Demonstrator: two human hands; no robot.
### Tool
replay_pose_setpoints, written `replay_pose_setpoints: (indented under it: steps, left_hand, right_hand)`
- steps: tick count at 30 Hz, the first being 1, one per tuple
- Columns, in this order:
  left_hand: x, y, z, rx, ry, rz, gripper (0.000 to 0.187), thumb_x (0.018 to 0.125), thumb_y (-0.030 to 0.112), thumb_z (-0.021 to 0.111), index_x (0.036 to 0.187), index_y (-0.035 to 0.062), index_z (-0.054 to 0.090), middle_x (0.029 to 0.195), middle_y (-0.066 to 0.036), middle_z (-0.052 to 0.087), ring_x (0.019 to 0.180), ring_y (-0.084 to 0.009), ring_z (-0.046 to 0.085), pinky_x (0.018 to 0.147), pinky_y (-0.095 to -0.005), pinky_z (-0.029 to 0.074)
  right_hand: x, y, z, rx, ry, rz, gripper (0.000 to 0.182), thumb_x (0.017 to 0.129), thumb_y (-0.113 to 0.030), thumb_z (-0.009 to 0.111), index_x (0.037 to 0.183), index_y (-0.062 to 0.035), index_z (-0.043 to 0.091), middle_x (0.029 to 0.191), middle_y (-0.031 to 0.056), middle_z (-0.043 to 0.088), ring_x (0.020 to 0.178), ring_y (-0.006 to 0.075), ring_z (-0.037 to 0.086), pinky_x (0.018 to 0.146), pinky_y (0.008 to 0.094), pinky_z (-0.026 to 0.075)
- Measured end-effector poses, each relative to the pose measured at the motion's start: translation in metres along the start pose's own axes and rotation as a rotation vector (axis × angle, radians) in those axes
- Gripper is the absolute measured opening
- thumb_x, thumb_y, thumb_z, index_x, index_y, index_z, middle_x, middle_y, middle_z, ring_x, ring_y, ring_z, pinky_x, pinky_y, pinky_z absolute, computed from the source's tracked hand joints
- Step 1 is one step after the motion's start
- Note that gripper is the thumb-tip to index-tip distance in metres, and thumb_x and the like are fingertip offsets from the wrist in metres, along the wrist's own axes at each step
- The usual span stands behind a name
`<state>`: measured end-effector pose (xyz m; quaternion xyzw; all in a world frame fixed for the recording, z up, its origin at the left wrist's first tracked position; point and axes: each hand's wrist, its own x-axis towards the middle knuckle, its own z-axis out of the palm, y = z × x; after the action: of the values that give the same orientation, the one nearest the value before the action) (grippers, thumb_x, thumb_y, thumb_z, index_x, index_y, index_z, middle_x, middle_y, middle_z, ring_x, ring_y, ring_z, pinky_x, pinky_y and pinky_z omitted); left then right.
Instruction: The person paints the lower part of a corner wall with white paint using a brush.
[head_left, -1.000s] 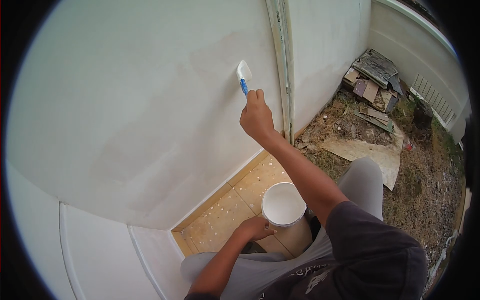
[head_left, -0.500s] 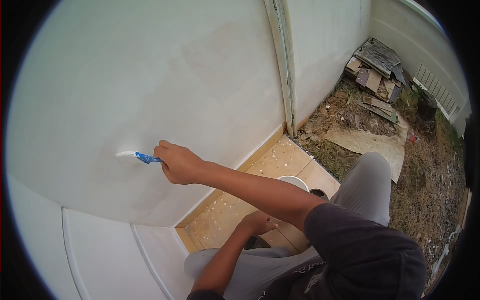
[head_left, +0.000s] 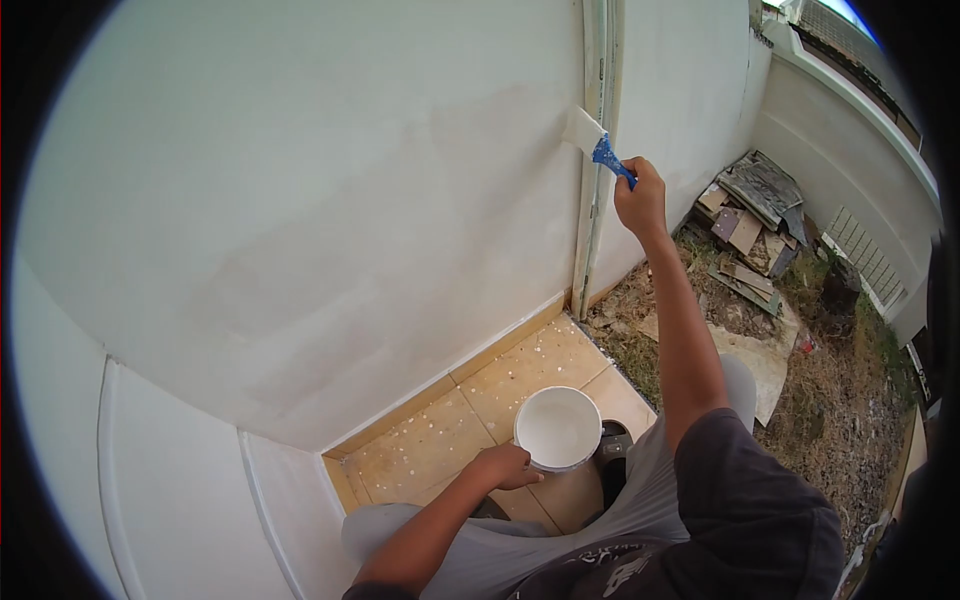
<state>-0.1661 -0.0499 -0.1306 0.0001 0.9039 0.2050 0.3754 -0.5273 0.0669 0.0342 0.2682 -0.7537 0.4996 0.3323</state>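
Observation:
My right hand (head_left: 641, 190) is closed round the blue handle of a paintbrush (head_left: 612, 160). The brush's white bristles touch or nearly touch the pale wall (head_left: 400, 170), just left of the vertical pipes (head_left: 592, 200). Damp-looking, darker patches mark the wall's surface. Low down, beside a white bucket (head_left: 559, 428) of white paint, is my left hand (head_left: 508, 467). Its fingers are curled near the bucket's left rim; whether they grip it cannot be made out.
Paint-spotted tiles (head_left: 420, 440) cover the floor along a tan skirting. To the right lie dry grass (head_left: 840, 400), a flat sheet (head_left: 765, 370) and a pile of boards (head_left: 755, 205) by a low wall. My knees frame the bucket.
My right hand has carried the brush from the wall's lower left up and right to the pipes. The view has shifted, and the bucket, earlier mostly behind my arm, now shows fully.

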Motion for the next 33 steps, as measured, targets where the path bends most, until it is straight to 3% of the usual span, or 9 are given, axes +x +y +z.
replay_pose_setpoints:
  steps: [3, 8, 17, 20, 22, 26, 29, 30, 33]
  left_hand:
    - [0.004, 0.0, 0.003, 0.025, -0.001, -0.001, 0.058, 0.086, 0.055, 0.058, 0.111, 0.0036, 0.066, 0.11, -0.019, 0.066, 0.105, -0.0334, 0.062, 0.089, -0.0418, 0.049]
    - [0.006, 0.003, 0.002, 0.051, -0.014, 0.025, 0.058, 0.086, 0.056, 0.057, 0.11, 0.0034, 0.067, 0.111, -0.019, 0.066, 0.105, -0.0337, 0.062, 0.088, -0.0421, 0.05]
    - [0.024, -0.006, 0.007, 0.08, -0.091, 0.03, 0.054, 0.086, 0.049, 0.061, 0.116, 0.0039, 0.065, 0.12, -0.019, 0.062, 0.113, -0.0331, 0.058, 0.095, -0.0425, 0.047]
    - [0.029, -0.023, 0.035, 0.05, 0.389, 0.379, 0.061, 0.089, 0.05, 0.059, 0.13, 0.0052, 0.055, 0.132, -0.019, 0.054, 0.125, -0.0309, 0.049, 0.106, -0.0408, 0.036]
    - [0.019, -0.019, 0.026, -0.168, 0.354, 0.431, 0.065, 0.088, 0.05, 0.06, 0.137, 0.0068, 0.048, 0.139, -0.018, 0.047, 0.131, -0.0288, 0.042, 0.111, -0.039, 0.029]
    - [0.03, -0.028, 0.032, -0.172, 0.334, 0.32, 0.06, 0.087, 0.051, 0.061, 0.128, 0.007, 0.057, 0.132, -0.02, 0.055, 0.124, -0.031, 0.05, 0.105, -0.0401, 0.036]
    - [0.032, -0.029, 0.016, 0.003, -0.085, 0.024, 0.052, 0.085, 0.049, 0.061, 0.107, 0.0024, 0.068, 0.11, -0.02, 0.066, 0.104, -0.0342, 0.062, 0.09, -0.0424, 0.048]
    - [0.024, -0.031, 0.02, 0.001, 0.071, 0.08, 0.056, 0.085, 0.054, 0.057, 0.093, 0.0005, 0.071, 0.093, -0.02, 0.07, 0.086, -0.0354, 0.067, 0.078, -0.0437, 0.052]
    - [0.012, -0.024, 0.012, -0.007, 0.004, -0.001, 0.056, 0.085, 0.055, 0.058, 0.101, 0.0031, 0.07, 0.104, -0.02, 0.068, 0.1, -0.0354, 0.064, 0.086, -0.0427, 0.05]
  right_hand:
    - [0.003, -0.015, 0.002, -0.116, 0.187, -0.036, 0.012, 0.078, 0.005, 0.051, 0.089, 0.0046, 0.055, 0.086, 0.0197, 0.055, 0.076, 0.0367, 0.057, 0.069, 0.0439, 0.046]
    - [-0.016, -0.076, 0.054, -0.127, 0.003, -0.015, 0.012, 0.082, 0.003, 0.051, 0.095, 0.0035, 0.048, 0.097, 0.0221, 0.051, 0.079, 0.045, 0.057, 0.069, 0.0506, 0.048]
    - [-0.137, -0.265, 0.09, 0.178, -0.399, -0.244, 0.019, 0.077, 0.009, 0.055, 0.092, 0.0072, 0.043, 0.094, 0.0195, 0.042, 0.049, 0.0308, 0.052, 0.041, 0.0381, 0.046]
    - [-0.171, -0.304, 0.098, 0.382, -0.527, -0.347, 0.02, 0.074, 0.01, 0.054, 0.091, 0.007, 0.043, 0.093, 0.0204, 0.042, 0.05, 0.0294, 0.05, 0.043, 0.0394, 0.044]
    - [-0.18, -0.327, 0.099, 0.538, -0.732, -0.338, 0.018, 0.076, 0.011, 0.051, 0.092, 0.0065, 0.044, 0.094, 0.0201, 0.043, 0.052, 0.0321, 0.049, 0.048, 0.0443, 0.042]
    - [-0.162, -0.335, 0.114, 0.777, -0.888, -0.335, 0.013, 0.083, 0.007, 0.046, 0.095, 0.0043, 0.049, 0.094, 0.0174, 0.047, 0.067, 0.0358, 0.051, 0.062, 0.0463, 0.043]
    - [-0.12, -0.295, 0.125, 0.812, -0.65, -0.256, 0.015, 0.081, 0.005, 0.05, 0.095, 0.0027, 0.054, 0.09, 0.018, 0.052, 0.076, 0.0342, 0.052, 0.065, 0.0427, 0.042]
    - [-0.097, -0.272, 0.118, 0.776, -0.621, -0.251, 0.014, 0.08, 0.004, 0.053, 0.093, 0.0036, 0.057, 0.086, 0.0177, 0.055, 0.073, 0.0306, 0.053, 0.065, 0.0394, 0.043]
    - [-0.041, -0.202, 0.086, 0.648, -0.602, -0.252, 0.013, 0.082, 0.0, 0.058, 0.095, 0.0032, 0.06, 0.08, 0.0131, 0.06, 0.066, 0.0196, 0.053, 0.06, 0.0333, 0.043]
